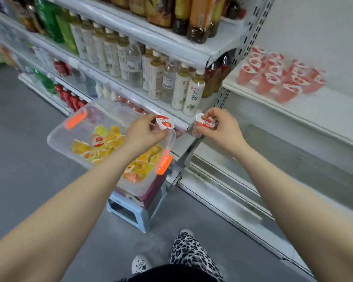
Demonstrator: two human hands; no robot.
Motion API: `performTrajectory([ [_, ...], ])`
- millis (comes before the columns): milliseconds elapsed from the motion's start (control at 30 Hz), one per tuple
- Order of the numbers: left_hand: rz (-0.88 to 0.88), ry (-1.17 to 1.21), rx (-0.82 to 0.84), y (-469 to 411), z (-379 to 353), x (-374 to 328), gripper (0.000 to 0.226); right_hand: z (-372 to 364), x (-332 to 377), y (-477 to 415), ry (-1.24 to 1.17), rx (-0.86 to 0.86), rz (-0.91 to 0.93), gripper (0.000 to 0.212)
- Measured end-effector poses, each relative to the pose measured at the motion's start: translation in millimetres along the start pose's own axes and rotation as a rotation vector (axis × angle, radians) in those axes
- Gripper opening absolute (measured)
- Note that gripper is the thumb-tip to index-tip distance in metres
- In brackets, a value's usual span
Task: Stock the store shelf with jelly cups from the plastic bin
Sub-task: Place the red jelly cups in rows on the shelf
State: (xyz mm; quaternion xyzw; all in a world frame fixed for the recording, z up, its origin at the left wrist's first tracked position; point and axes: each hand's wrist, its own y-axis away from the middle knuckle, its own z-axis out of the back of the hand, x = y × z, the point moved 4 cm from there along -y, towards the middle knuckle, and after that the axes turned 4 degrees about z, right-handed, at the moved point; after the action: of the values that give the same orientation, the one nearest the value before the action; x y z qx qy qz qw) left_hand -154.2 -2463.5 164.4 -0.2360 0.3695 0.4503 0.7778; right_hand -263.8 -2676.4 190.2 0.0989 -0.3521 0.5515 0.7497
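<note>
A small jelly cup with a red-and-white foil lid [165,122] is pinched in the left hand [145,131] over the corner of the clear plastic bin with orange latches [59,143], where yellow jelly cups [110,137] lie heaped. Just right of the bin, the right hand [222,129] grips another red-lidded jelly cup [204,121], partly hidden by fingers. The lid print is unreadable. A pale tea bottle [194,96] behind shows Chinese characters. On the white metal shelf [324,110], blurred red cups [279,76] stand well back from its open front edge.

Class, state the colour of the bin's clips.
Orange; the clips show best in the head view.
</note>
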Motion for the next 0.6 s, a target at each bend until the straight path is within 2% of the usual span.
performTrajectory([
  [67, -0.063, 0.009, 0.021, -2.0, -18.8, -27.3, 0.053, 29.8, -13.3, 10.1, 0.017, -0.049, -0.021, 0.034],
  [200, -0.131, 0.031, 0.074, -6.2, -58.6, -82.1, 0.04, 92.7, -40.3, 27.7, 0.039, -0.129, -0.054, 0.033],
  [433, -0.303, 0.058, 0.182, -14.7, -128.2, -180.2, 0.056, 207.0, -97.5, 37.0, 0.165, -0.308, -0.111, 0.028],
  [600, -0.357, 0.041, 0.192, -29.0, -172.1, -236.7, 0.047, 266.5, -144.4, 20.8, 0.208, -0.338, -0.182, 0.027],
])
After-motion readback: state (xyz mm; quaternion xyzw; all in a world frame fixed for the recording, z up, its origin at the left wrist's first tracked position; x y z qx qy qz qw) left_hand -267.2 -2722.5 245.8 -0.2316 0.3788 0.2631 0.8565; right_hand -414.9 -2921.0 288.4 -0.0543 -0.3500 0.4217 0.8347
